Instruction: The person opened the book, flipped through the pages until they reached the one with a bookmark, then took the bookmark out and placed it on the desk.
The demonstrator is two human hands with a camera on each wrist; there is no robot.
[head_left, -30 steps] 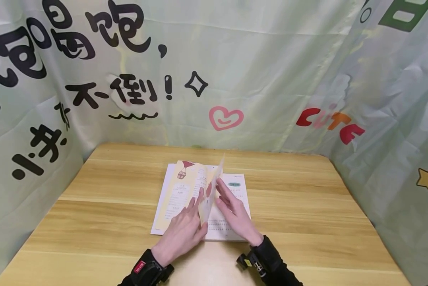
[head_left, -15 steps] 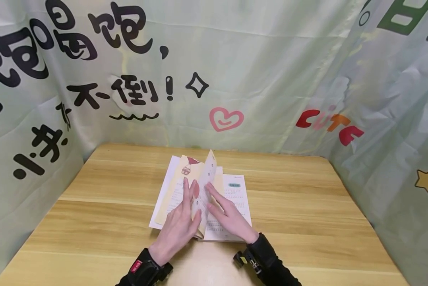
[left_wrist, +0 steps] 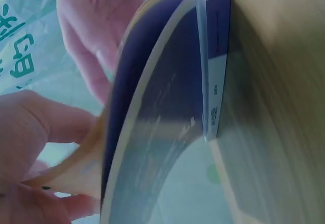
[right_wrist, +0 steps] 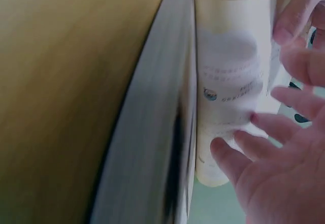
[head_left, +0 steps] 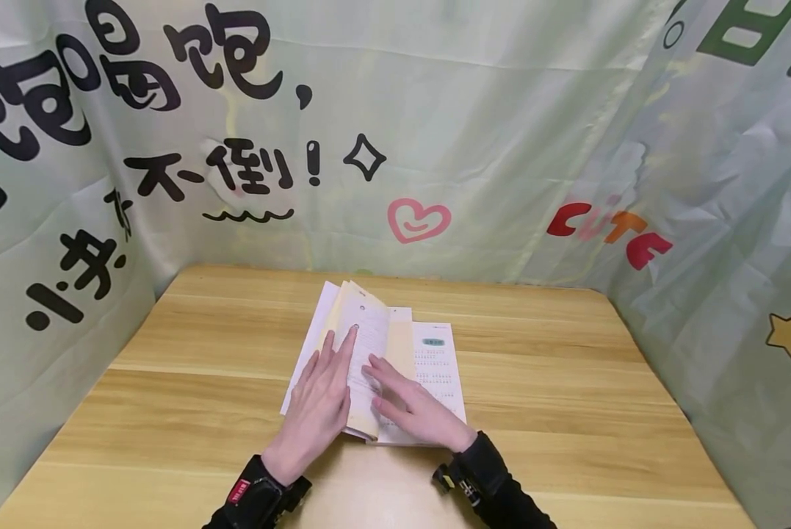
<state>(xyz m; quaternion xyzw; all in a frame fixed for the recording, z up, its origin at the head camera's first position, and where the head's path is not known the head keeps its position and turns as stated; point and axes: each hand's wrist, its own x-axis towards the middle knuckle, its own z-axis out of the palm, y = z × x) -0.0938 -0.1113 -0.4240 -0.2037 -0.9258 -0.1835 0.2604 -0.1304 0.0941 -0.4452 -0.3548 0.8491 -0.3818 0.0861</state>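
**Both hands flat on an open book**

Where the wooden surface (head_left: 540, 367) runs back to the printed cloth, an open book (head_left: 435, 367) lies at its middle, near the front edge. The left hand (head_left: 319, 408) lies on the book's left half, fingers straight and close together, the index fingertip reaching up onto a turned page (head_left: 369, 338). That page arches over from the spine and is not yet flat; it shows lines of print and a cream margin. The right hand (head_left: 411, 411) lies just beside the left, palm down, fingers straight and slightly spread, their tips touching the same page near its lower part. Neither hand is curled round anything; both press with flat fingers. The right-hand page of the book is bare of hands higher up and carries a small green heading with rows of print below it.

In the left wrist view the book's dark cover and a bowed leaf (left_wrist: 152, 132) curve away from the spine, with fingers under the leaf at lower left; the view is blurred. In the right wrist view the page bulges beside the thick block of pages (right_wrist: 147, 132), fingertips (right_wrist: 223, 150) resting on it.

Black sleeves with wrist straps cover both forearms. The pale green cloth (head_left: 501, 132) behind bears black characters, a pink heart (head_left: 417, 219) and red letters.
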